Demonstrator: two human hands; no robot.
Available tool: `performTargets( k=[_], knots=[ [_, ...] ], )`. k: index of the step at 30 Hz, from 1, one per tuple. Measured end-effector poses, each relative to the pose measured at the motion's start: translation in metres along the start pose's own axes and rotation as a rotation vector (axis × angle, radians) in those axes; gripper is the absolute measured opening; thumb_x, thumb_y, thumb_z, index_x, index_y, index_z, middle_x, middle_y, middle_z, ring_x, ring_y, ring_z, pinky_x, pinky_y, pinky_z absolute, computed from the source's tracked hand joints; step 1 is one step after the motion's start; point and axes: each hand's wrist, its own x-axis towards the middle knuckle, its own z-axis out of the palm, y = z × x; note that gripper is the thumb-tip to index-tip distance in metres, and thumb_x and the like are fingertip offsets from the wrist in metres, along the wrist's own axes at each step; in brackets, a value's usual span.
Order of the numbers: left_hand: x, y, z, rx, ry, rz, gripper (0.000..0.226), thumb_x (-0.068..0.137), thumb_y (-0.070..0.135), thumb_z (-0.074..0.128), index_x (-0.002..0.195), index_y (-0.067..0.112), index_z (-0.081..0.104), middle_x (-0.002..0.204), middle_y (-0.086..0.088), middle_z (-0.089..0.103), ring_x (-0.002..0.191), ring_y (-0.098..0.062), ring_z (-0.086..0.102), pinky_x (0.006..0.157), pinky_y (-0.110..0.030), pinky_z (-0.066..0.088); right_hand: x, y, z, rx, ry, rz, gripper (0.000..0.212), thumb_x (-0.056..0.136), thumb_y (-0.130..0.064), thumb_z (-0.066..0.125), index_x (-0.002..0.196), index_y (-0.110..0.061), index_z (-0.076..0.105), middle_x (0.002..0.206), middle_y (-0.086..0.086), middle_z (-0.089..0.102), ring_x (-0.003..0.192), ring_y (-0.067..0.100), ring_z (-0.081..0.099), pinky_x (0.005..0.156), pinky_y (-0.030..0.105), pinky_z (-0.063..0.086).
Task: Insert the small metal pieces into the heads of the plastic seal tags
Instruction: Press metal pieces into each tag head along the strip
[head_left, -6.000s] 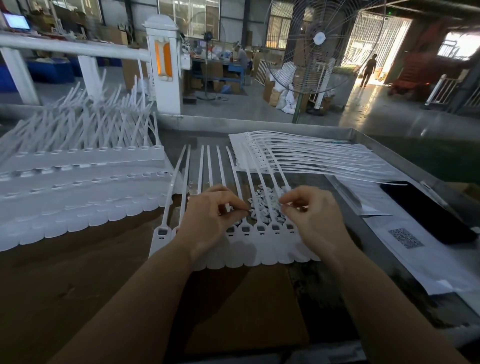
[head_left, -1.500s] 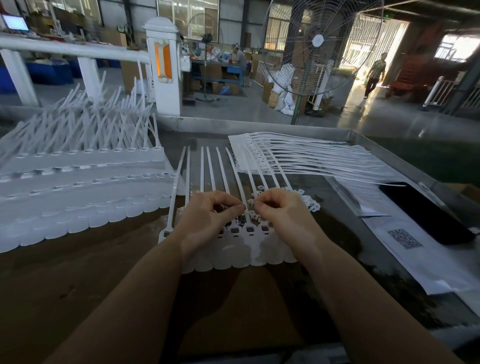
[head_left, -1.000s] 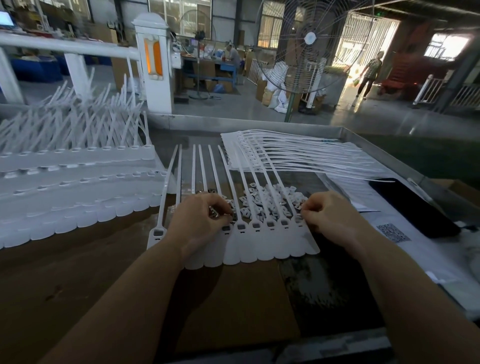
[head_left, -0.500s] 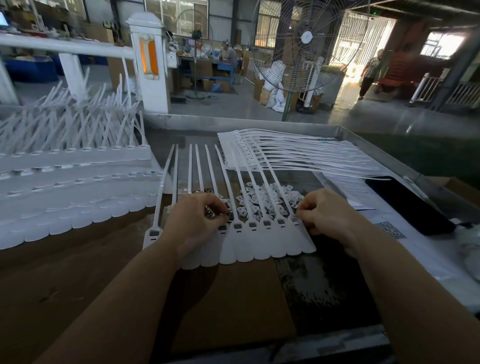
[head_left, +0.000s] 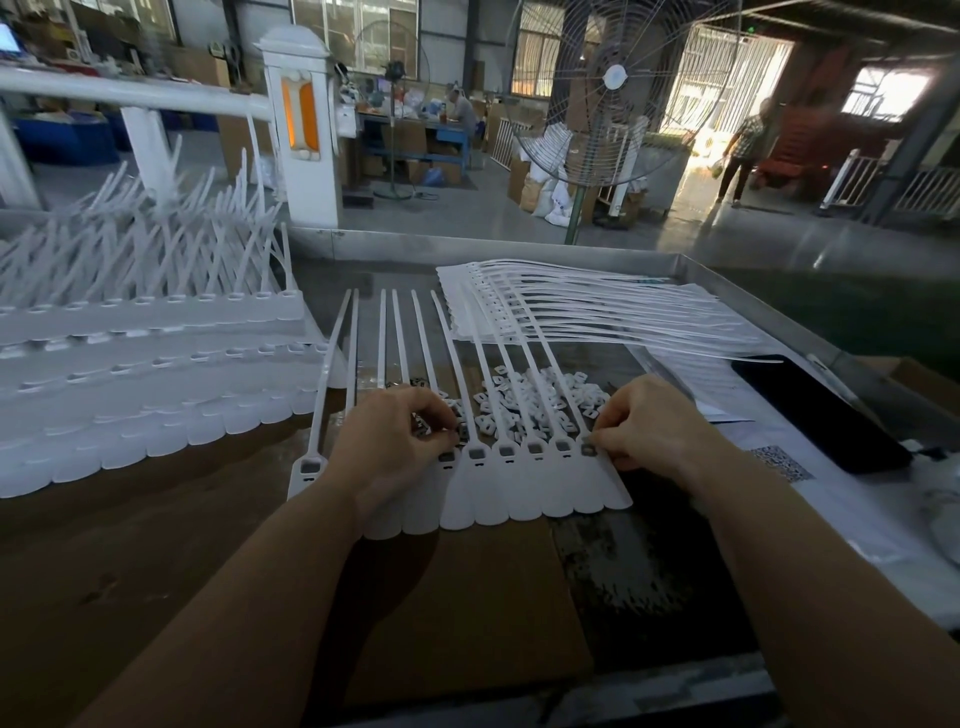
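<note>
1. Row of white plastic seal tags (head_left: 483, 483) lies flat mid-table, side by side, edges touching. Each one: rounded paddle tab toward the near edge, small square head with a dark slot above it, long thin tail running toward the far edge.
2. One single tag (head_left: 307, 470) sits just left of the row, apart from it, tail angled up-right.
3. Small metal pieces (head_left: 540, 397): loose heap of pale square clips with holes, on the table under and between the tails, just beyond the heads, between the two hands.
4. Left hand (head_left: 395, 441): fingers curled, tips down at the heads on the row's left part; seems to pinch something small, cannot tell what.
5. Right hand (head_left: 644, 426): fingers curled, thumb and fingertips pinched at the head of the rightmost tag; a dark piece sits in that slot.
6. Hands well apart, one at each end of the row.
7. Left side of table: big stacked batch of tags (head_left: 145, 364), tails sticking up. Far right: fanned flat stack (head_left: 597, 317).
8. Right edge: black phone (head_left: 815, 410) on papers.
</note>
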Motion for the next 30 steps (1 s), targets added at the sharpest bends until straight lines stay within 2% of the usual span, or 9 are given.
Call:
performTargets(
  k=[5,8,11,15,18,27,30],
  knots=[
    [-0.0004,0.0001,-0.0001,0.008,-0.001,-0.002,0.015,0.079,0.022,0.071,0.079,0.033,0.061,0.076,0.022,0.052,0.069,0.007,0.047,0.056,-0.007,0.031,-0.0010,0.0038,0.0009,0.047,0.029,0.004,0.005,0.081,-0.008,0.069,0.080,-0.004,0.071,0.083,0.009,0.069,0.071,0.024,0.069,0.070,0.038,0.059],
    [-0.0008,-0.0009,-0.0002,0.006,-0.003,0.000,0.015,0.079,0.022,0.071,0.079,0.032,0.061,0.078,0.020,0.053,0.070,0.007,0.047,0.057,-0.008,0.030,-0.0042,0.0048,0.0011,0.109,0.047,-0.012,0.008,0.083,-0.005,0.065,0.078,-0.009,0.069,0.084,0.006,0.068,0.073,0.018,0.067,0.064,0.030,0.059],
    [0.0001,-0.0014,-0.0001,0.015,-0.004,0.005,0.012,0.079,0.022,0.071,0.080,0.030,0.063,0.082,0.016,0.055,0.072,0.006,0.047,0.059,-0.007,0.030,-0.0084,0.0056,-0.0006,0.130,0.024,-0.048,0.002,0.080,-0.010,0.071,0.078,-0.010,0.071,0.081,0.002,0.068,0.074,0.013,0.065,0.062,0.025,0.057],
    [-0.0006,-0.0020,-0.0001,0.010,0.000,0.008,0.013,0.079,0.021,0.071,0.080,0.031,0.062,0.082,0.015,0.057,0.073,0.005,0.048,0.061,-0.007,0.031,-0.0083,0.0059,0.0011,-0.003,-0.005,-0.107,0.004,0.077,-0.013,0.074,0.081,-0.012,0.075,0.084,-0.004,0.067,0.079,0.009,0.061,0.076,0.031,0.055],
    [-0.0006,-0.0019,-0.0001,0.004,0.002,0.007,0.014,0.078,0.021,0.072,0.079,0.031,0.062,0.081,0.016,0.057,0.073,0.006,0.048,0.060,-0.007,0.031,-0.0076,0.0054,0.0023,-0.016,0.000,-0.116,0.004,0.077,-0.013,0.073,0.081,-0.013,0.074,0.084,-0.003,0.066,0.079,0.009,0.060,0.079,0.031,0.054],
    [-0.0003,-0.0016,0.0015,0.006,0.015,0.009,0.019,0.078,0.020,0.072,0.077,0.034,0.059,0.076,0.026,0.048,0.070,0.006,0.046,0.057,-0.007,0.030,-0.0056,0.0068,-0.0012,0.140,0.011,-0.045,0.003,0.082,-0.008,0.068,0.080,-0.008,0.070,0.083,0.007,0.068,0.078,0.019,0.066,0.068,0.031,0.058],
    [0.0002,-0.0015,0.0013,0.014,0.014,0.011,0.019,0.078,0.021,0.072,0.077,0.035,0.059,0.076,0.025,0.049,0.070,0.006,0.046,0.057,-0.007,0.030,-0.0044,0.0045,-0.0015,0.092,0.011,-0.057,0.006,0.086,-0.007,0.063,0.083,-0.006,0.069,0.085,0.012,0.068,0.078,0.026,0.067,0.071,0.037,0.058]
  ],
)
